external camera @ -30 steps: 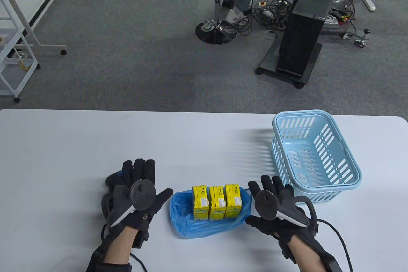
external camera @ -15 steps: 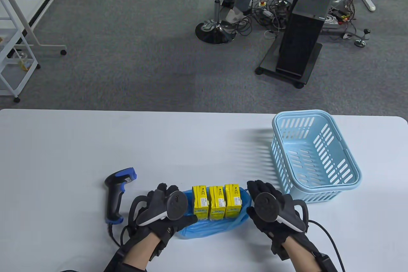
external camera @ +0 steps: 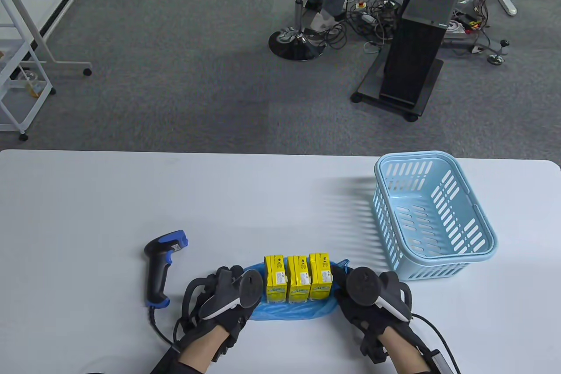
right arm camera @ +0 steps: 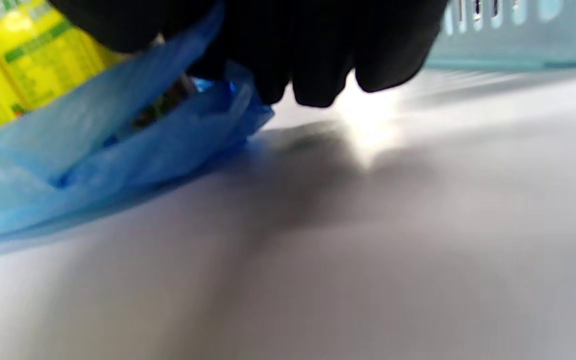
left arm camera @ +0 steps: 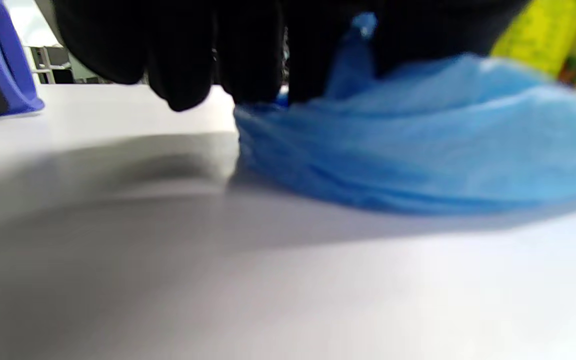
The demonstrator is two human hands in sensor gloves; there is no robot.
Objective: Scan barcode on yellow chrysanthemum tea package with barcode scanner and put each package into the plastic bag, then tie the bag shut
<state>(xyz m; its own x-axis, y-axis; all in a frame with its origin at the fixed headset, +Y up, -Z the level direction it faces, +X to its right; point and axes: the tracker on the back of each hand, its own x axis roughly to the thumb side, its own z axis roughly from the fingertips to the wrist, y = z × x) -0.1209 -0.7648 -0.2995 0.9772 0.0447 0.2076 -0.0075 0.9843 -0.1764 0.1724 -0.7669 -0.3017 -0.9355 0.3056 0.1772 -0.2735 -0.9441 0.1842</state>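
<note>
Three yellow tea packages (external camera: 299,278) stand side by side inside the open blue plastic bag (external camera: 285,310) near the table's front edge. My left hand (external camera: 253,297) grips the bag's left rim, and in the left wrist view its curled fingers (left arm camera: 183,60) pinch a fold of the blue bag (left arm camera: 418,140). My right hand (external camera: 341,291) grips the right rim; the right wrist view has the bag (right arm camera: 93,165) rising into its curled fingers (right arm camera: 318,60) beside a yellow package (right arm camera: 23,65). The black and blue barcode scanner (external camera: 160,266) lies on the table left of my left hand.
A light blue slotted basket (external camera: 482,244) stands at the right of the white table, close to my right hand, with nothing in it. The scanner's cable (external camera: 160,330) runs toward the front edge. Beyond the table are a chair, a desk and cables on the floor.
My left hand left the scanner lying on the table and moved right to the bag's left rim. My right hand closed in on the right rim. Both now have fingers curled on the bag.
</note>
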